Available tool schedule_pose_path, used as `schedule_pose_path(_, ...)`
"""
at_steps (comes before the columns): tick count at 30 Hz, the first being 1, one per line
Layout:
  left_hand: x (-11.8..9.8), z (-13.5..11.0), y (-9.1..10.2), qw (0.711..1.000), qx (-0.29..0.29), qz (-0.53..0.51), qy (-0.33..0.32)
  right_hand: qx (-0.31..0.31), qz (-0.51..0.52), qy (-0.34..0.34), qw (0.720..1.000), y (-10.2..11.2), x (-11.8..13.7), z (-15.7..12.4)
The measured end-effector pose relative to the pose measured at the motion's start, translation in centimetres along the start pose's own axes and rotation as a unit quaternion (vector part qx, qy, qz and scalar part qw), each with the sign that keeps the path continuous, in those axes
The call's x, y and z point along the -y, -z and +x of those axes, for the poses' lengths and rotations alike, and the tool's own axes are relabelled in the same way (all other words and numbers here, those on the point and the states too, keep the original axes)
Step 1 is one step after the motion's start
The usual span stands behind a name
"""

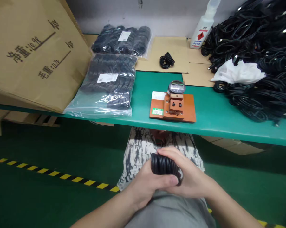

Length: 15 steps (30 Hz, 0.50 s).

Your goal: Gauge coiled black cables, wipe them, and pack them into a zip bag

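Over my lap, in front of the bench edge, both hands grip a thick bundle of coiled black cables [164, 165]. My left hand [149, 181] is closed round the bundle's left side, its thumb laid along the near face. From the right, my right hand [187, 172] wraps the same bundle, fingers over the far top side. The palms hide part of the coils. On the bench beyond sits an orange-brown fixture [173, 106] carrying a round digital gauge [176, 87]. Behind it a single coiled cable [167, 60] lies on flat cardboard [178, 47].
A large cardboard box [35, 53] with handwriting stands at the left. Beside it lie two clear bags of coiled cables [112, 82]. At the right are a heap of loose black cables [254, 47], crumpled white paper [239, 72] and a white bottle [203, 27]. The green bench's edge [219, 134] runs before me.
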<state>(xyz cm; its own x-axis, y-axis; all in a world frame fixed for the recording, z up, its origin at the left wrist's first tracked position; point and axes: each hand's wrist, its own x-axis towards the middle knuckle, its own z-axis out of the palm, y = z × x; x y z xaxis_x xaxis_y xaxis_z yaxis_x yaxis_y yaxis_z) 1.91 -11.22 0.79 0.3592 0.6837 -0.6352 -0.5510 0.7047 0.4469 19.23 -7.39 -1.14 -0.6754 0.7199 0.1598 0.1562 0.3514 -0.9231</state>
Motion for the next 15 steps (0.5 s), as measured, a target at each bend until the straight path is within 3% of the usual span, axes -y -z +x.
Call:
schedule_pose_path(5, -0.4, -0.5, 1.1, 0.995, 0.048, -0.041, 0.072, -0.019, 0.015, -0.015, 1.0, 0.0, -0.3, -0.6)
schedule_pose_path(12, 0.3, 0.0, 0.2, 0.998, 0.054, -0.035, 0.014, -0.013, 0.073, -0.043, 0.996, 0.2, -0.2, -0.7)
schedule_pose_path(15, 0.7, 0.0, -0.3, 0.999, 0.046, -0.006, 0.003, -0.016, 0.04, -0.023, 0.999, 0.5, -0.2, -0.7)
